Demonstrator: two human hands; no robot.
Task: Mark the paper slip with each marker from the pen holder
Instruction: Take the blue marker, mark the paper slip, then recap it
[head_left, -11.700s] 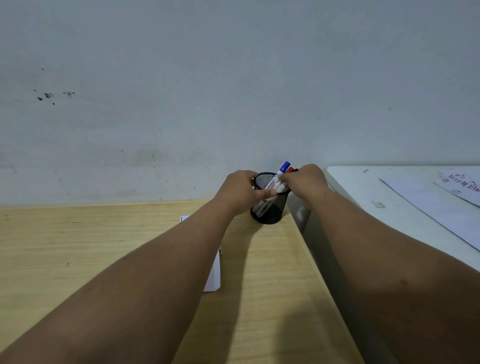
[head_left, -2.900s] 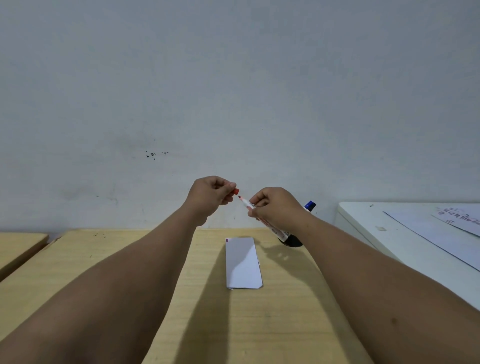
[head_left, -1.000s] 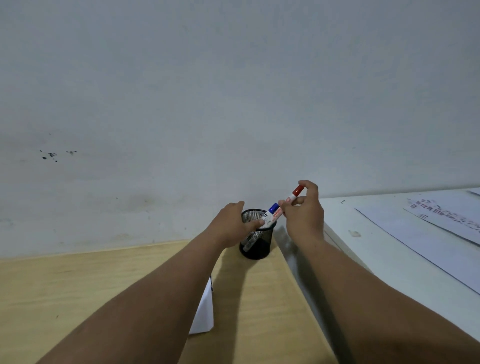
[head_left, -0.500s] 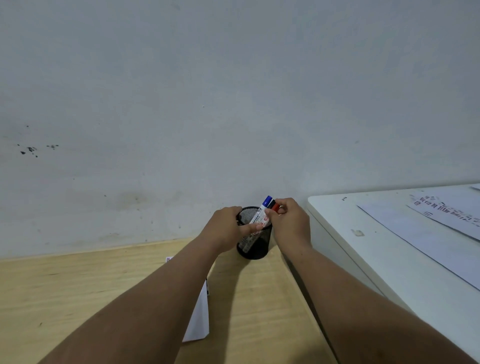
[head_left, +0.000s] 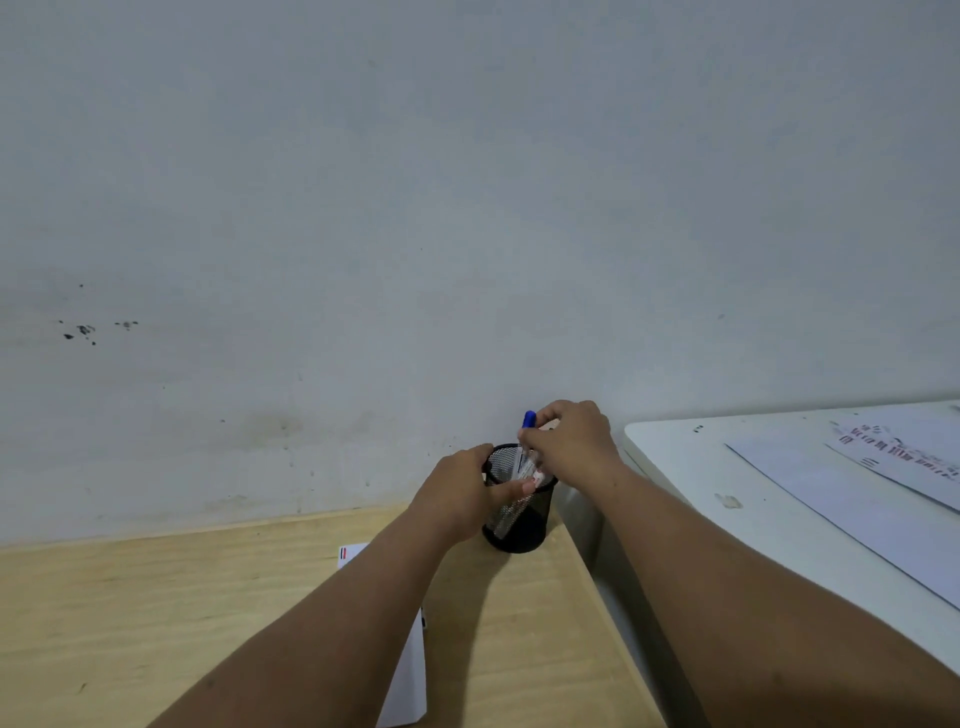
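A black mesh pen holder (head_left: 519, 527) stands at the far right corner of the wooden table (head_left: 156, 613), close to the wall. My left hand (head_left: 462, 493) wraps around its left side and rim and holds it. My right hand (head_left: 569, 441) is above the rim, with its fingers closed on a blue-capped marker (head_left: 529, 419) whose cap sticks up past them. A red marker (head_left: 537, 475) sits low inside the holder, mostly hidden. The white paper slip (head_left: 410, 670) lies under my left forearm, with short red marks on its far corner.
A white table (head_left: 727, 519) stands to the right across a narrow gap, with printed paper sheets (head_left: 857, 509) on it. The grey wall (head_left: 467, 208) rises right behind the holder. The wooden table's right edge runs just beside the holder.
My right hand carried the red marker back and lowered it into the holder, then closed on the blue-capped marker. My left hand stayed on the holder.
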